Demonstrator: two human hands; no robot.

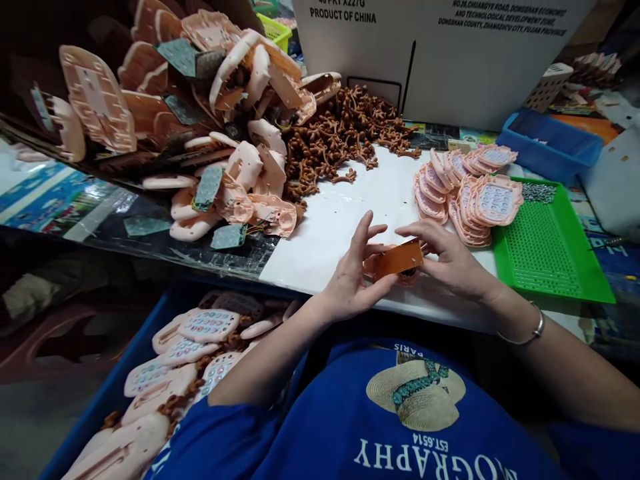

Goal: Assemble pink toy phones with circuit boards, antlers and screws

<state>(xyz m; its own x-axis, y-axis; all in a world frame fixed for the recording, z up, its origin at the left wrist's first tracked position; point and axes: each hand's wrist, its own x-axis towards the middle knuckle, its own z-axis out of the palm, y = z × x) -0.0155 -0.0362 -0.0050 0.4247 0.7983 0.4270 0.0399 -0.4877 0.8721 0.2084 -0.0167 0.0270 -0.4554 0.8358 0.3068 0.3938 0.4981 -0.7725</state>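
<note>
Over the white work surface, a copper-brown circuit board (399, 259) is tilted between my two hands. My left hand (356, 270) grips its left end, thumb along the lower edge and fingers behind. At the opposite end, my right hand (447, 259) has its fingers curled around the board's corner. Below and behind the board a pink plastic piece (407, 280) partly shows, mostly hidden by the board and fingers. Just past my right hand stand stacks of pink keypad pieces (495, 200) with pale buttons.
A box tipped on the left spills pink plastic shells (97, 100) and wired boards (227, 236). Brown bone-shaped pieces (325, 143) lie heaped behind. A green tray (555, 247) holding small screws and a blue bin (550, 143) are right. A blue crate (125, 353) holds assembled pink toys below.
</note>
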